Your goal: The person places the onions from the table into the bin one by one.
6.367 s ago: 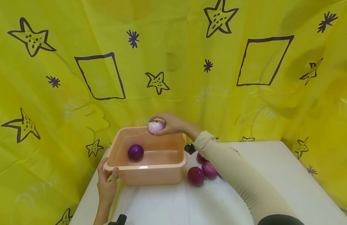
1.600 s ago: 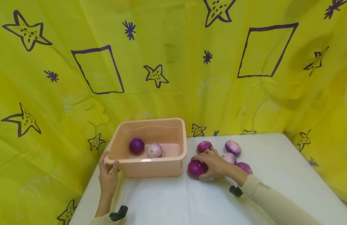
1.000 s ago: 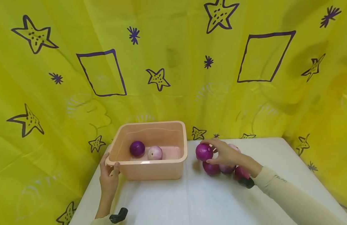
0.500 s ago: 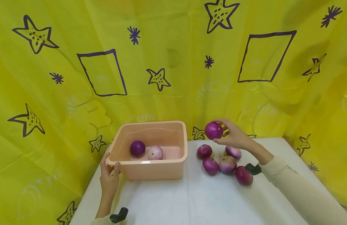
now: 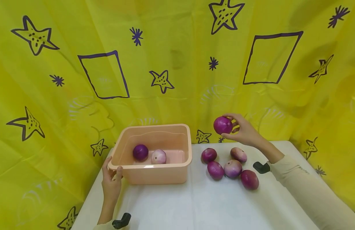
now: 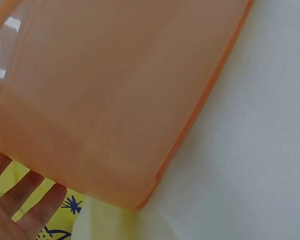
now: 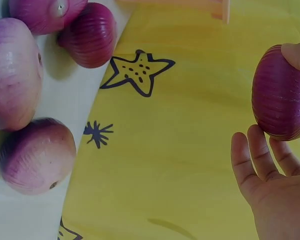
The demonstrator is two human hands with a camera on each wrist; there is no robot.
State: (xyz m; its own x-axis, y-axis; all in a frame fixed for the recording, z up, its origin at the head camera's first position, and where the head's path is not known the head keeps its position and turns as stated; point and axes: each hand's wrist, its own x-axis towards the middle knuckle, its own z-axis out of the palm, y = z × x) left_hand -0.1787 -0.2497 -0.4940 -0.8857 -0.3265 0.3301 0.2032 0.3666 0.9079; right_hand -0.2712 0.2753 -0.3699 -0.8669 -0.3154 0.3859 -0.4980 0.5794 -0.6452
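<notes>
My right hand pinches a purple onion between thumb and fingers, raised above the back part of the table. The right wrist view shows this same onion at its right edge, with some fingers spread beneath it. At the left, my left hand grips the front left corner of a peach plastic bin, thumb on the rim. Inside the bin lie a dark purple onion and a pale onion, close together. In the left wrist view the bin's wall hides part of the fingers.
Several onions lie grouped on the white table to the right of the bin. A yellow curtain with drawn stars hangs right behind the table. Black camera mounts sit at both wrists.
A pale onion has joined the dark one in the bin. My right hand has since picked a purple onion from the group, lifting it up and slightly right. The left hand keeps its grip.
</notes>
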